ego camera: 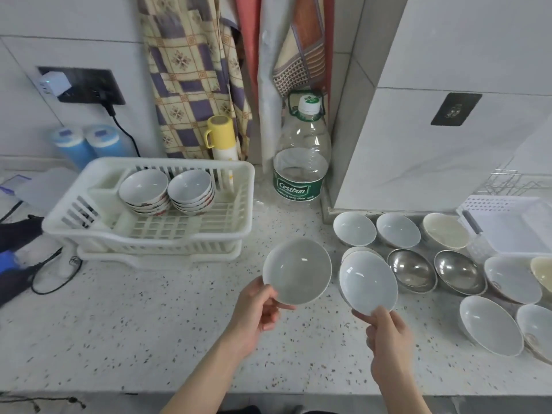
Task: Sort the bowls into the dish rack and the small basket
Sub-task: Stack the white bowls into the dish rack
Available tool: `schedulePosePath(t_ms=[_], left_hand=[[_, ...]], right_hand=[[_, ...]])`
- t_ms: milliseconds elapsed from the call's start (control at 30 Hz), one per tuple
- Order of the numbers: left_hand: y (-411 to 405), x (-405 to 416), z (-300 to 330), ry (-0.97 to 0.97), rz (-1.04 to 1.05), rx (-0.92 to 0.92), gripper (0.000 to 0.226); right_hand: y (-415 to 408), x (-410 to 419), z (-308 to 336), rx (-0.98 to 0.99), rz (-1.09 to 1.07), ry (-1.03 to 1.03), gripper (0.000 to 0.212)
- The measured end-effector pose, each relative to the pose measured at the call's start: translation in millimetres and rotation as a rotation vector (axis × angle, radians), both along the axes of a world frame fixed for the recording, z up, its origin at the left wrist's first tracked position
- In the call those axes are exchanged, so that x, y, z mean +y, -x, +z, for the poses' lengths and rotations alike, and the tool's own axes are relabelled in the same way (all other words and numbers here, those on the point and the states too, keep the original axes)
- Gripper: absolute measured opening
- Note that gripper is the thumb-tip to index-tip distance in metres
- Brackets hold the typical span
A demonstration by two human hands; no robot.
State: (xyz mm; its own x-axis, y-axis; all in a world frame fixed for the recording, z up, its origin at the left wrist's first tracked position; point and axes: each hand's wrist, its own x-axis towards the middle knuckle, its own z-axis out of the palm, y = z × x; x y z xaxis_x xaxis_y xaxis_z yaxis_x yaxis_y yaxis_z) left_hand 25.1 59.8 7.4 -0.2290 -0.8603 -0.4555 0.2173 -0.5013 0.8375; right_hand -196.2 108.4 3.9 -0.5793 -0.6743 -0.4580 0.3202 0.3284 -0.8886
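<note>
My left hand (257, 309) pinches the near rim of a white bowl (297, 271), held above the counter. My right hand (388, 333) pinches the near rim of a second white bowl (369, 282), tilted just over another bowl (355, 251) on the counter. The white dish rack (236, 225) at the left holds two stacks of patterned bowls (143, 189) (191, 186). The small white basket (504, 225) stands at the far right. Several white, cream and steel bowls (412, 270) sit between them on the counter.
A large Cestbon water bottle (301, 156) and a yellow-lidded flask (221, 138) stand behind the rack. Blue-lidded containers (89, 144), a wall socket with a charger (53, 83) and cables (50, 273) are at the left. A tiled pillar (448, 115) rises behind the loose bowls.
</note>
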Motion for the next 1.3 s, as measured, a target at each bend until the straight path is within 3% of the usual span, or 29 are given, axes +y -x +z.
schedulePosePath(t_ms=[200,533,667,833,1100,1300], left_hand=[[-97,-22,22,0.101,0.230,0.014,0.043],[-256,-73,44,0.228,0.449,-0.106,0.032],[-296,-94,49,0.276,0.492,-0.173,0.029],[-323,-119,47,0.358,0.560,-0.285,0.029],[-331,-152,34,0.378,0.676,-0.320,0.027],[-329,-171,28,0.355,0.718,-0.315,0.031]], right_hand=[[-80,-49,30,0.054,0.163,0.023,0.008],[-212,-143,68,0.155,0.494,0.155,0.019],[-255,-176,74,0.156,0.595,0.101,0.020],[-296,-202,65,0.292,0.700,-0.024,0.032],[-323,-220,51,0.488,0.792,-0.199,0.041],[-331,-235,46,0.443,0.870,-0.301,0.028]])
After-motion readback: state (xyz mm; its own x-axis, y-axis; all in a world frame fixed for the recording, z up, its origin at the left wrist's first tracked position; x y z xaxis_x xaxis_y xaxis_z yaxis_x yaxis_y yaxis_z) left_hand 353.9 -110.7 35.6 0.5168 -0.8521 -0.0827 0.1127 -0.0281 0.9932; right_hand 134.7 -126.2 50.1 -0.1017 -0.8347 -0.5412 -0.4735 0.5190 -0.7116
